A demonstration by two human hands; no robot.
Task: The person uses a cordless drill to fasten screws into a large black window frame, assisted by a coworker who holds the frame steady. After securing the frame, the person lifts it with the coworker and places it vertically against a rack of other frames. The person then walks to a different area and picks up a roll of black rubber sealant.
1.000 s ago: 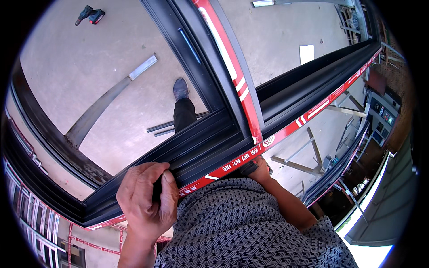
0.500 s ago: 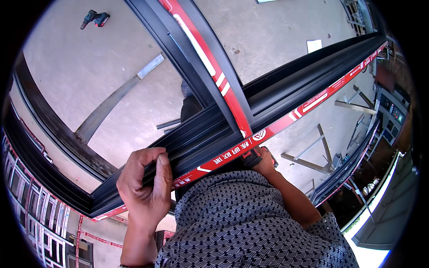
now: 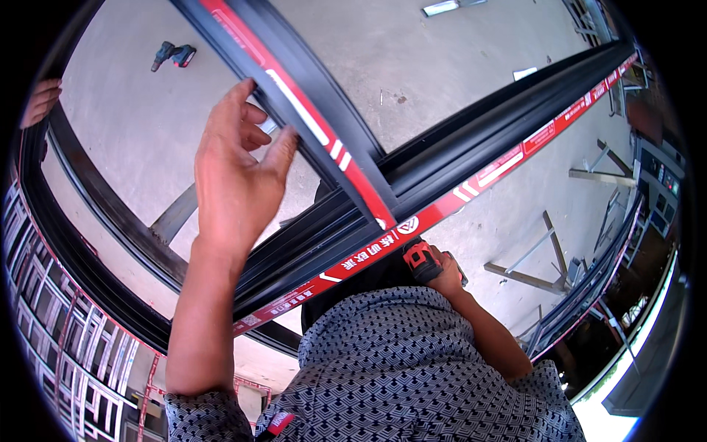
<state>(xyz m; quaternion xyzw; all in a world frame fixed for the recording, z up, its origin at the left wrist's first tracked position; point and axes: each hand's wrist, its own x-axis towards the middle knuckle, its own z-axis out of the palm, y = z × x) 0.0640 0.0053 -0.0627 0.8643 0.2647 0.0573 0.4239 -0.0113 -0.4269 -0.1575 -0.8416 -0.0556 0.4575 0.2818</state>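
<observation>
A black window or door frame [image 3: 434,166] lies across the view, its near edge covered in red-and-white printed film. A black crossbar [image 3: 324,88] with a red film strip joins it at an angle. My left hand [image 3: 239,166] is raised beside the crossbar, fingers curved and apart with nothing between them. Its fingertips are close to the bar's left edge; whether they touch cannot be told. Low on the near side of the frame, my right hand [image 3: 447,275] grips a red-and-black power tool [image 3: 420,259], whose working end is hidden.
Another person's hand [image 3: 42,103] rests on the frame's far left side. A cordless drill [image 3: 174,55] lies on the concrete floor. Metal trestle legs [image 3: 526,275] stand at the right. Stacked profiles [image 3: 70,331] are at lower left, and a control panel [image 3: 659,180] at far right.
My left hand has left the near frame rail and moved up to the crossbar. The power tool in my right hand now shows more. Another person's hand has appeared at far left.
</observation>
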